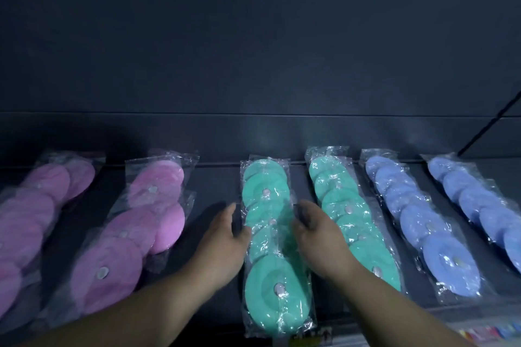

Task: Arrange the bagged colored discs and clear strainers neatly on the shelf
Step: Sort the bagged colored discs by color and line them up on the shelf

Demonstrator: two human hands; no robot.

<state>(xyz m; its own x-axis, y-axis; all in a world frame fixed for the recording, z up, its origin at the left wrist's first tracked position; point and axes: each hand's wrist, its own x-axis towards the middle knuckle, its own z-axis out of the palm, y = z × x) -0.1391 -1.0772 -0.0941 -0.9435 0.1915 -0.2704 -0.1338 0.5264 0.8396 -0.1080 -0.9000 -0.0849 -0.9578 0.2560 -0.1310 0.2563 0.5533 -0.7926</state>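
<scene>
Green bag (267, 234): flat on shelf (214, 186), between both hands.
Left hand (222, 236): fingers (230, 213) straight, at bag's left edge.
Right hand (318, 231): fingers curled at right edge; grip unclear, blurred.
Around: pink bags (135, 234) left, blue bags (423, 222) right.
Cut off: outermost bags.

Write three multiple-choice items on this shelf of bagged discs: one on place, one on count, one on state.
1. Which clear plastic bag of round discs lies between the left hand and the right hand? A pink; B teal; C blue.
2. How many bags hold blue discs? A one; B two; C four.
3. How do the bags rest on the dark shelf? A upright; B hanging; C flat.
Key: 1 B, the hands flank the left teal bag. 2 B, the inner blue bag and the outer blue bag lie at the right. 3 C, every bag lies flat, lengthways.
</scene>
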